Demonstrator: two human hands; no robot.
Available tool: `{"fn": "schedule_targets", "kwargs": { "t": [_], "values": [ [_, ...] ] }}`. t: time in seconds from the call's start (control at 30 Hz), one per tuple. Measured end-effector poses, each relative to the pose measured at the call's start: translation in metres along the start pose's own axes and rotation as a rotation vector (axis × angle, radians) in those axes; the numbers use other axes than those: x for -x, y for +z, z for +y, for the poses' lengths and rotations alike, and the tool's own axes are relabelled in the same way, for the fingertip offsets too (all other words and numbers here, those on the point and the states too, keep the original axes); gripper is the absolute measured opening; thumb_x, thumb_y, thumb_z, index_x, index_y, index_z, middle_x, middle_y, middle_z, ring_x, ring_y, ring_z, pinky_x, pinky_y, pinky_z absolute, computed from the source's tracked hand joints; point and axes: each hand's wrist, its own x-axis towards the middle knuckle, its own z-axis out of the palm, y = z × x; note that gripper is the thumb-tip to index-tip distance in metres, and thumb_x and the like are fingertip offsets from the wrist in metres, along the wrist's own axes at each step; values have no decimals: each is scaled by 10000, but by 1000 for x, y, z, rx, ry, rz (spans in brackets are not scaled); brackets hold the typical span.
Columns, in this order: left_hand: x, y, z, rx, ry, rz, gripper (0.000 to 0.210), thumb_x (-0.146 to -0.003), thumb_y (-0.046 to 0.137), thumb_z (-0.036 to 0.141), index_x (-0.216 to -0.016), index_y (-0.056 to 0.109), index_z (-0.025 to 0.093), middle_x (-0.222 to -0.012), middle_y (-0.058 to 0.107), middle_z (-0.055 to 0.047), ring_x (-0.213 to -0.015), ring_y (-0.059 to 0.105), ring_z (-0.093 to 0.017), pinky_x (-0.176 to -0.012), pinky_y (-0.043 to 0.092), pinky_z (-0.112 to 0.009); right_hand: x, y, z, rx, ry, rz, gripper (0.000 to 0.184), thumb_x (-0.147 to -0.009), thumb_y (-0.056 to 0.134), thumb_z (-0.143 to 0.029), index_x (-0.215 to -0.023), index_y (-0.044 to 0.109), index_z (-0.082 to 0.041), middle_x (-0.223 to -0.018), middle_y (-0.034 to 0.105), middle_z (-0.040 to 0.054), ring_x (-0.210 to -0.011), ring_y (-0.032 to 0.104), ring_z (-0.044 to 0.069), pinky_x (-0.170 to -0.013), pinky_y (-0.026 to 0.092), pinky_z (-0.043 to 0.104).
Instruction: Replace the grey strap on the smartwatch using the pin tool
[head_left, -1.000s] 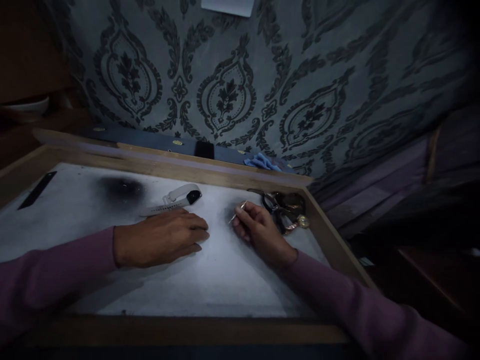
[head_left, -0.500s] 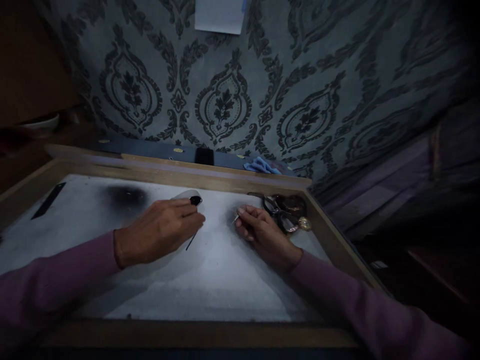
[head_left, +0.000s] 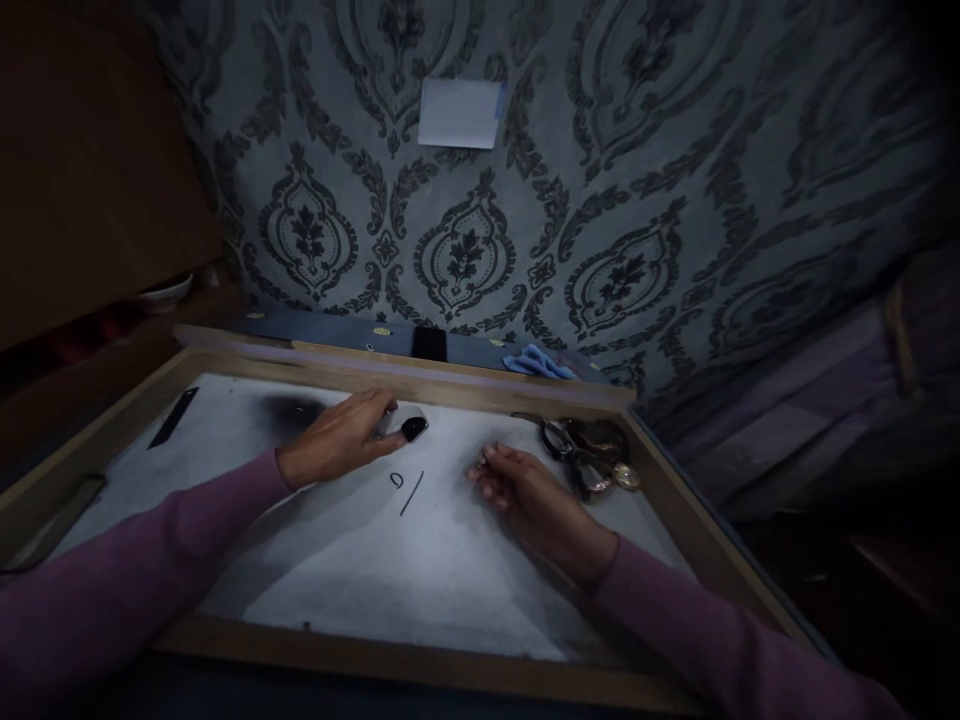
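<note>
My left hand (head_left: 346, 432) reaches over the white surface with thumb and fingers apart around the left end of a pale, rounded object (head_left: 415, 428) with a dark face. Whether it touches that object I cannot tell. Below it lie a small dark ring (head_left: 396, 481) and a thin dark stick (head_left: 412, 494), side by side. My right hand (head_left: 525, 495) is closed in a pinch near the tray's right side. A tiny silvery piece (head_left: 482, 461) shows at its fingertips; its kind is too small to make out.
A shallow wooden-rimmed tray (head_left: 420, 652) surrounds the white surface. Eyeglasses (head_left: 581, 462) and a gold-coloured round piece (head_left: 626, 477) sit at its back right. A black strip (head_left: 174, 418) lies at left. Behind are a dark phone-like object (head_left: 430, 344) and blue cloth (head_left: 537, 362).
My left hand has drawn back left and opened, uncovering the ring and the stick. The pale object stays in place. My right hand keeps its pinch. The view has tilted up.
</note>
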Motion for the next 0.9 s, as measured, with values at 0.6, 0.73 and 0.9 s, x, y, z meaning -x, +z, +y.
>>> {"fn": "schedule_targets", "kwargs": {
  "t": [0.6, 0.73, 0.9],
  "values": [
    [-5, -10, 5, 956, -238, -230, 247, -795, 646, 373, -751, 523, 163, -678, 608, 3, -519, 535, -83, -467, 318, -196, -9, 44, -1, -38, 15, 57, 98, -739, 569, -164, -683, 491, -184, -510, 441, -60, -388, 333, 50, -357, 270, 148],
    [-2, -13, 8, 1010, -207, -269, 248, -786, 660, 364, -730, 550, 149, -675, 647, -16, -513, 567, -91, -467, 317, -199, -10, 54, 7, 127, -117, 112, 233, -655, 673, -193, -825, 513, -206, -448, 300, -144, -356, 189, 46, -349, 117, 169],
    [4, -8, 15, 1036, -126, -330, 315, -788, 662, 442, -761, 583, 138, -689, 670, -38, -539, 612, -114, -480, 349, -201, -9, 68, 14, 298, -289, 150, 443, -537, 821, -254, -919, 614, -170, -466, 446, -121, -410, 268, 44, -405, 144, 197]
  ]
}}
